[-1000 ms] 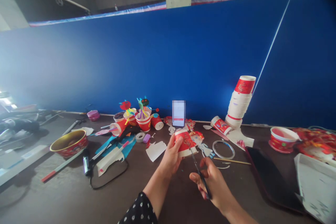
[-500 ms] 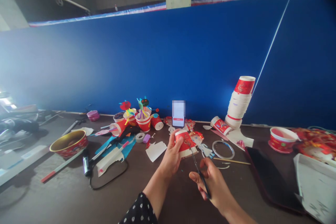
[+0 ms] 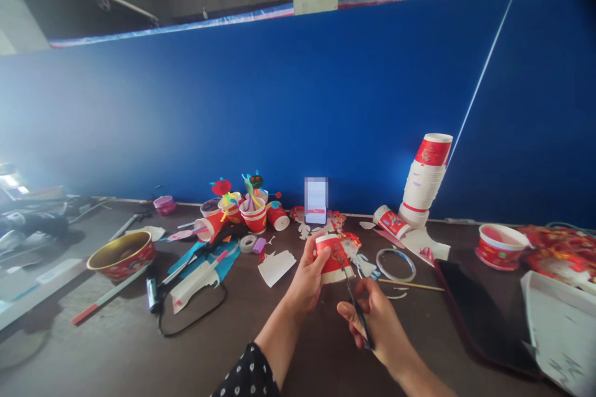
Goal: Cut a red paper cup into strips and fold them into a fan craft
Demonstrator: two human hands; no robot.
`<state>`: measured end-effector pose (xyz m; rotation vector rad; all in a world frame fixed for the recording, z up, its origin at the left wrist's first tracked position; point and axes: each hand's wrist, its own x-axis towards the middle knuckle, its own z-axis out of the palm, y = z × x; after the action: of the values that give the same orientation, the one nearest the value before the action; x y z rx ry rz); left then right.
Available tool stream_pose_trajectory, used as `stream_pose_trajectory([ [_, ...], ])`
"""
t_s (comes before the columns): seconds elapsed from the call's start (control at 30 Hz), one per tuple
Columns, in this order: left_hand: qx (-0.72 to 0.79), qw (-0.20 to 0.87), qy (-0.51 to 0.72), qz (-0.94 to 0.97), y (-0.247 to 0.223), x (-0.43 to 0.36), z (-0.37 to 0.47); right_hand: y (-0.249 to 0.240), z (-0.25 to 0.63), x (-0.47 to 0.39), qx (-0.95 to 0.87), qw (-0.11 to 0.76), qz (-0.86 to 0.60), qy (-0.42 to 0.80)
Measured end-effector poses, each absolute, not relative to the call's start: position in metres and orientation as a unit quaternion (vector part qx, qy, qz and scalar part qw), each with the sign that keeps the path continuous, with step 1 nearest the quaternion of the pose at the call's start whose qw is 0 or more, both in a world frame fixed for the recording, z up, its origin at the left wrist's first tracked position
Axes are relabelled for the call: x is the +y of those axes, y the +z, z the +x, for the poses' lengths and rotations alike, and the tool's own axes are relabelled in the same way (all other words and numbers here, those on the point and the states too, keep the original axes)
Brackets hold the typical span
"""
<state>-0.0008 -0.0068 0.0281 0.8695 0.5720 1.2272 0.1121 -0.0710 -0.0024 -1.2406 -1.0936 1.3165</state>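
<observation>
At the bottom edge, a black sleeve with white motifs (image 3: 249, 372) covers the left forearm. Lower centre-right, the right hand (image 3: 372, 319) has its grip curled around the handles of a pair of dark, slim metal scissors (image 3: 352, 298); the thumb stands apart from the bent fingers, and how far the handles are spread I cannot tell. The blades point up and to the left in the frame.

Just beyond, near the centre, the left hand (image 3: 308, 273) has its grip closed on a red-and-white printed paper cup (image 3: 331, 259), pinching it by its left side with the thumb laid over the red face. The cup's wider, white-edged end faces the bottom of the frame. The scissor blades overlap its right part; how deep they go is too small to see.

On the brown desk (image 3: 321, 363), a torn white paper piece (image 3: 277, 268) lies left of the left hand, while a thin wooden stick (image 3: 412, 286) and a pale, shiny ring (image 3: 396, 265) lie right of the cup. Farther off, an upright smartphone (image 3: 316, 201) stands at centre, and a leaning stack of paper cups (image 3: 423, 186) rises right of it, both before a blue wall panel (image 3: 279, 105).
</observation>
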Motion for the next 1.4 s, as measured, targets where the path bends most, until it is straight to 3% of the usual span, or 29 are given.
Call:
stream_pose_trajectory([
  [1.4,0.253,0.696,0.519,0.425,0.019,-0.008,0.002,-0.006,0.116,-0.068,-0.461,0.513,-0.513,0.511],
])
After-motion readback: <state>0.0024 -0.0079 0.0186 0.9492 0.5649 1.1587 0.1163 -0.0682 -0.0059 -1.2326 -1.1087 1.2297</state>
